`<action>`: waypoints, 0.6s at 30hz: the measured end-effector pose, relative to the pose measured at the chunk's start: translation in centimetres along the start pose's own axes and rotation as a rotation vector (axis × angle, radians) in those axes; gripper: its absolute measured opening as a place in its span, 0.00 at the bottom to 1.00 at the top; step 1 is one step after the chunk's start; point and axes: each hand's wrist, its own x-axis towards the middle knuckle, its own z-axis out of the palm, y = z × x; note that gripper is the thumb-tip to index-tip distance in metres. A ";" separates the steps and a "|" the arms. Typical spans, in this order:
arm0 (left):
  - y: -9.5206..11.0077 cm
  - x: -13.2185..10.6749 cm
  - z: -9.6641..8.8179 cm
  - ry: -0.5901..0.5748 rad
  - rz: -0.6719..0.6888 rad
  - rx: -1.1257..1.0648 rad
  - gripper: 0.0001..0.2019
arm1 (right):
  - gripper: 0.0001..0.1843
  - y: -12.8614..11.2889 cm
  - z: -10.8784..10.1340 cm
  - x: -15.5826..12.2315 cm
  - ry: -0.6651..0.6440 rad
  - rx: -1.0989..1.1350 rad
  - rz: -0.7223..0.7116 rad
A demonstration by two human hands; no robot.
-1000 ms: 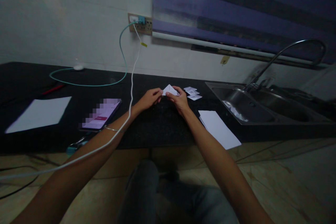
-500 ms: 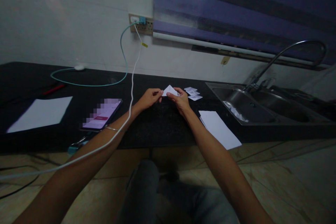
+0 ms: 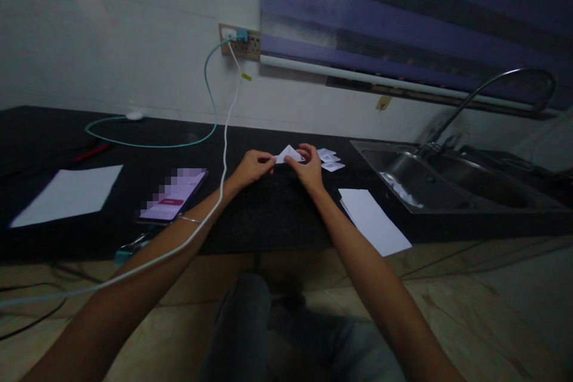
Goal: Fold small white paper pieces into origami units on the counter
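Note:
Between my hands is a small piece of folded white paper (image 3: 289,154) with a pointed top, raised over the black counter. My left hand (image 3: 254,167) pinches its left corner between thumb and fingers. On the other side my right hand (image 3: 310,166) grips the right part, thumb in front and fingers curled behind. Just right of that hand lie several small folded paper pieces (image 3: 331,162), overlapping one another. A stack of white paper sheets (image 3: 375,221) rests near the counter's front edge, beside my right forearm.
The black counter (image 3: 268,215) runs along the wall. A steel sink (image 3: 425,185) with a curved faucet (image 3: 474,95) is at right. At left lie a phone (image 3: 176,194) and a white sheet (image 3: 67,194). A white cable (image 3: 224,173) hangs across my left forearm.
The fingers of my right hand have lifted and spread slightly behind the folded paper. My left hand keeps its pinch with barely any shift.

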 end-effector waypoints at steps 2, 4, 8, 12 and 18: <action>0.0 -0.1 0.1 0.019 -0.008 -0.015 0.16 | 0.38 0.2 0.0 0.0 0.034 -0.075 -0.046; 0.2 -0.1 0.2 0.022 -0.019 -0.034 0.14 | 0.39 0.6 0.1 0.1 0.025 -0.096 -0.030; 0.3 -0.1 0.4 0.033 -0.058 -0.079 0.14 | 0.32 1.4 0.2 0.3 -0.070 -0.056 0.011; 0.3 0.0 0.2 0.089 -0.085 -0.192 0.15 | 0.23 1.2 0.0 0.3 -0.126 0.011 0.013; 0.0 0.3 0.2 0.027 -0.183 -0.484 0.27 | 0.22 0.6 0.1 0.1 -0.126 0.062 0.046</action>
